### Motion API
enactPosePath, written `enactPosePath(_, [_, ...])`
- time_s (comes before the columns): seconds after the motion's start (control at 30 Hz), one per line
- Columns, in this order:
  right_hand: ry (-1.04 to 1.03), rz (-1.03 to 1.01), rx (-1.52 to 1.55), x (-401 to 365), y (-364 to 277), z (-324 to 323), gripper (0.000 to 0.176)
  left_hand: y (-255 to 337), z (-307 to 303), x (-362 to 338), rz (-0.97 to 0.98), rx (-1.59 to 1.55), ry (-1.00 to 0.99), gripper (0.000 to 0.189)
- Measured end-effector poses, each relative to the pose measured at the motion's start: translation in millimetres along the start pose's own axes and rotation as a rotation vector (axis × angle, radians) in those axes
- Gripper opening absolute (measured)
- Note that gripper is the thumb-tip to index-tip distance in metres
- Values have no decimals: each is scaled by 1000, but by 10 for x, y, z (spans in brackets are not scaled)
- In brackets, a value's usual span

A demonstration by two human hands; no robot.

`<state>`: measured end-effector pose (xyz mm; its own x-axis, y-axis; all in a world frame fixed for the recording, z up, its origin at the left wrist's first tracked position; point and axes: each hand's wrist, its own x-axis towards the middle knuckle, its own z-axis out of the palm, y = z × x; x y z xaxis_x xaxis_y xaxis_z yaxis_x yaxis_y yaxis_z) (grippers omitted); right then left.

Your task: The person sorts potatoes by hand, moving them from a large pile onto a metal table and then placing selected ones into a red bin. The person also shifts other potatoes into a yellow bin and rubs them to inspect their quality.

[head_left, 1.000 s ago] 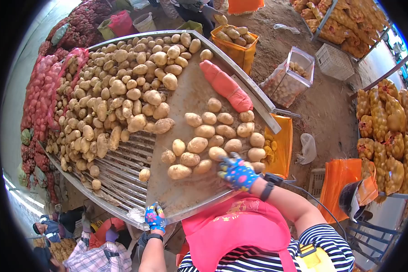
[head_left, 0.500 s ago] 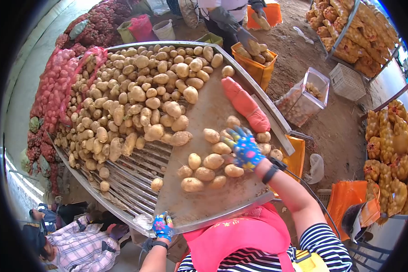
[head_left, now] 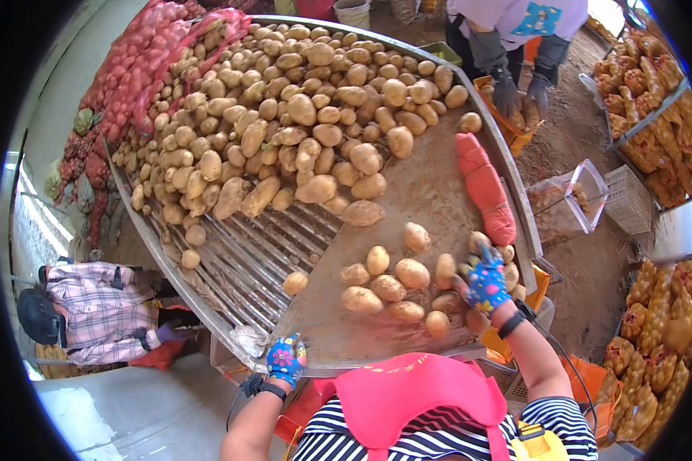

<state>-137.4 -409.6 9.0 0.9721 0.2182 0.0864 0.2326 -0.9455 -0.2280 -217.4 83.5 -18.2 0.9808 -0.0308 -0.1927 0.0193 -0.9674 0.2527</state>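
My right hand (head_left: 486, 284), in a blue flowered glove, lies over potatoes at the right side of the metal sorting table (head_left: 323, 330). Its fingers are spread and touch the potatoes around them. My left hand (head_left: 286, 359), gloved alike, rests on the table's front rim beside a crumpled white plastic scrap (head_left: 248, 339), fingers stretched out, holding nothing. Between my hands lies a loose group of potatoes (head_left: 388, 288). A large potato heap (head_left: 300, 111) covers the far part of the table and its slatted section (head_left: 261, 238). A red wrapped bundle (head_left: 484, 188) lies along the right rim.
Across the table, a co-worker's gloved hands (head_left: 521, 100) are at an orange crate (head_left: 507, 134) with potatoes. Another person in a plaid shirt (head_left: 96, 307) is at the left. Red net sacks (head_left: 134, 65), a white crate (head_left: 629, 200) and potato sacks (head_left: 661, 338) surround the table.
The view has shifted, so the table appears further right. My right hand has moved toward the right rim and nearer me, among the potatoes. My left hand stays at the front rim.
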Motion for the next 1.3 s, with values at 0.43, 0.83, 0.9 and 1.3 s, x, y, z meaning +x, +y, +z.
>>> enactPosePath(0.43, [-49, -94, 120, 1047, -1448, 184, 69, 93, -79, -13, 29, -21, 55, 25])
enactPosePath(0.83, [-103, 227, 29, 142, -966, -7, 47, -3, 26, -2, 24, -53, 68, 25])
enactPosePath(0.9, [-195, 327, 61, 31, -841, -312, 44, -9, 15, -12, 43, -41, 80, 24])
enactPosePath(1.3, [-67, 439, 1, 111, -264, -50, 62, -117, 98, 21, 120, -33, 126, 18])
